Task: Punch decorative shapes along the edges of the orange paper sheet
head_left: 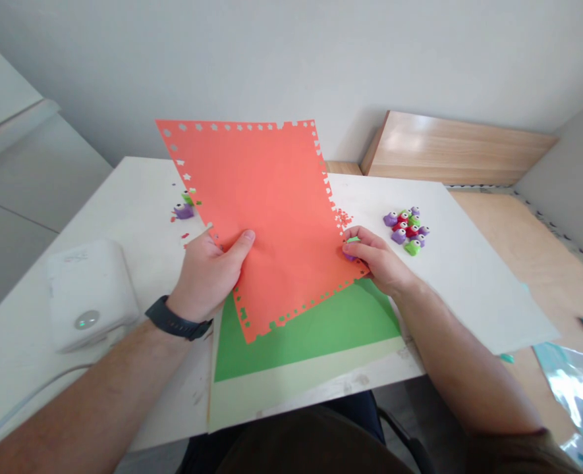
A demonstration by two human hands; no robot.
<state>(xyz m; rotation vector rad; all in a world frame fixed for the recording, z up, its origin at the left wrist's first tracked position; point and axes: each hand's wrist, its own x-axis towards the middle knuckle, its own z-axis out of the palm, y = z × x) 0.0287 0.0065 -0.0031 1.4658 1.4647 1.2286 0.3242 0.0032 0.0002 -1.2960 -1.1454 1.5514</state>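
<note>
A sheet of orange paper is held up and tilted over the table, with small shaped holes punched along its edges. My left hand grips the sheet's left edge, the thumb lying on its face. At the right edge, my right hand is closed on a small purple paper punch, mostly hidden by the fingers, with a bit of green showing. Below the orange sheet lies a green sheet on a paler green one. Orange cut-outs are scattered on the table behind my right hand.
Several purple, red and green punches cluster at the right. Another purple punch stands behind the sheet at left, near paper bits. A white device with a cable sits on the white table at left. Plastic packaging lies far right.
</note>
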